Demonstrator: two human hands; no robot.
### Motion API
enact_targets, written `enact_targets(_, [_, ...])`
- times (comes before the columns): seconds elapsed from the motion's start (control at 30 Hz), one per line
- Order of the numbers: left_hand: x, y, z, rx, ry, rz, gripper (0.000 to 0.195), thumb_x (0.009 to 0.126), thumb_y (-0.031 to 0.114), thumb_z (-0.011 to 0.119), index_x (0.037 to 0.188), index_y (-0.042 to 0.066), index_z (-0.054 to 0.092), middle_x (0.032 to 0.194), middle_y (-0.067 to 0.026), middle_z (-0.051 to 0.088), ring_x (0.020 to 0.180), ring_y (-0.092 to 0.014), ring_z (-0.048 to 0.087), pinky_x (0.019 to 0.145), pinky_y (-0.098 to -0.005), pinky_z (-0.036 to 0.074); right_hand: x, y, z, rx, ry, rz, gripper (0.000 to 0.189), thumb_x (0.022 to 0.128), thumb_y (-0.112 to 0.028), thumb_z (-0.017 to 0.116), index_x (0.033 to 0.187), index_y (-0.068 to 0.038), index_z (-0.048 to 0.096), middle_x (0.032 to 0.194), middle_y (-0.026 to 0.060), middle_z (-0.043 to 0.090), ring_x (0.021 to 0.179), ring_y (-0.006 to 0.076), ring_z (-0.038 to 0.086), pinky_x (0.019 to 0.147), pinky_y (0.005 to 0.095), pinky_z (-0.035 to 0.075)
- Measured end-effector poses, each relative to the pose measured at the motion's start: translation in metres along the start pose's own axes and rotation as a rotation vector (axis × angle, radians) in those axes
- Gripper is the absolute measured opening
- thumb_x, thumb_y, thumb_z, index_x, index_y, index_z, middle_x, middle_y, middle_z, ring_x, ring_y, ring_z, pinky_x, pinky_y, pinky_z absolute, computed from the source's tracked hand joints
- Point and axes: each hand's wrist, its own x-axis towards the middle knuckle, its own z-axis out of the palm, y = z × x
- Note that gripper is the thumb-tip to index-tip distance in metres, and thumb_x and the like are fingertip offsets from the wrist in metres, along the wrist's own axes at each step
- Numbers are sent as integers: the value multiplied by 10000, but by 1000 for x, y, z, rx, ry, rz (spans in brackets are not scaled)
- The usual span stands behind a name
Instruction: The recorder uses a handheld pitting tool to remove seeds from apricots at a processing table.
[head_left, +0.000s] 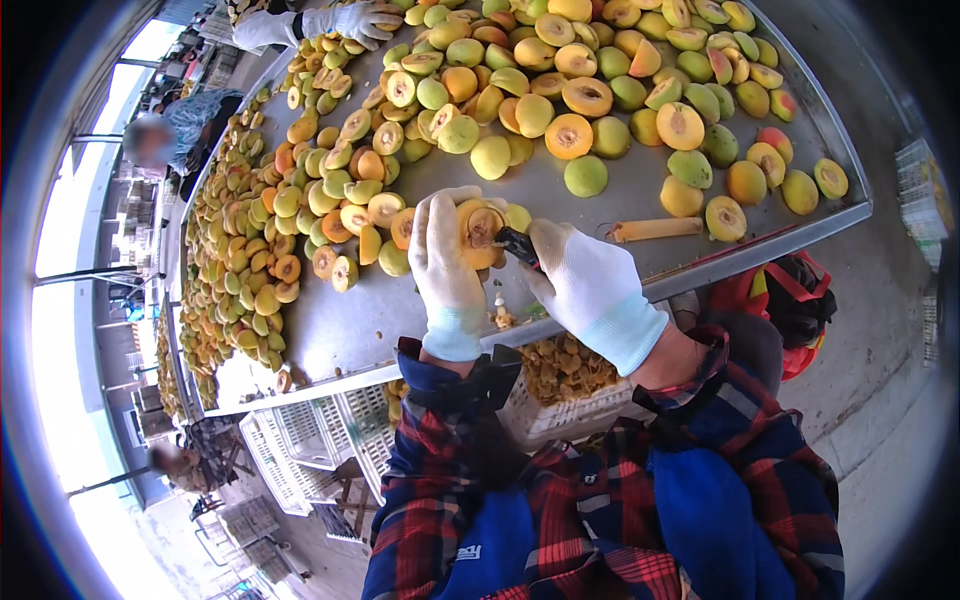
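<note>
My left hand (448, 259), in a white knit glove with a pale blue cuff, holds a halved yellow-orange stone fruit (478, 234) with its cut face turned to the right. My right hand (581, 277), gloved alike, grips a small tool with a black handle (517, 247). The tool's thin curved end meets the cut face near the pit cavity; its exact shape is hard to see. Many halved green and yellow fruits (490, 157) lie heaped on the metal table (330, 330) beyond both hands. To the right, a wooden-looking handle (656, 229) lies flat on the metal.
The table's raised metal rim (795, 222) runs in front of me. Below it stands a white plastic crate (559, 412) of brown-yellow pieces, beside stacked crates (300, 442). Another worker's gloved hand (367, 22) reaches in at the top left. A red bag (802, 315) is at the right.
</note>
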Motion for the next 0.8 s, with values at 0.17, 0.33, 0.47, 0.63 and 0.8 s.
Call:
enact_targets(0.17, [4, 1, 15, -461, 77, -236, 325, 1048, 231, 381, 1004, -7, 597, 938, -61, 631, 835, -137, 597, 792, -262, 496, -1, 3, -3, 89, -85, 22, 232, 835, -200, 669, 968, -47, 556, 774, 135, 629, 696, 342, 659, 580, 432, 533])
enact_targets(0.33, [6, -13, 18, -318, 119, -218, 261, 994, 195, 427, 988, 2, 604, 923, -76, 610, 786, -161, 611, 708, -276, 518, 6, 7, -3, 17, -267, 87, 248, 839, -204, 649, 991, -25, 567, 766, 171, 660, 748, 366, 674, 628, 473, 537])
enact_targets(0.47, [5, -11, 25, -327, 98, -340, 399, 1042, 329, 397, 969, 2, 614, 884, -65, 600, 722, -135, 591, 551, -277, 506, 3, 17, -2, 199, -333, 167, 245, 837, -195, 648, 997, -24, 576, 789, 177, 675, 765, 371, 676, 648, 483, 538])
enact_targets(0.63, [7, -15, 11, -445, 13, -469, 449, 1039, 378, 386, 972, 3, 623, 857, -81, 644, 691, -131, 600, 485, -277, 483, 16, 18, -11, -32, -425, 91, 173, 841, -186, 642, 930, -40, 615, 797, 169, 683, 759, 374, 680, 649, 478, 543])
enact_targets(0.8, [8, -12, 2, -503, -68, -476, 499, 1034, 421, 373, 966, -2, 628, 838, -93, 676, 646, -140, 604, 493, -275, 487, 12, 18, -4, -102, -311, 9, 227, 836, -231, 670, 953, -59, 581, 753, 155, 653, 713, 360, 664, 609, 452, 540])
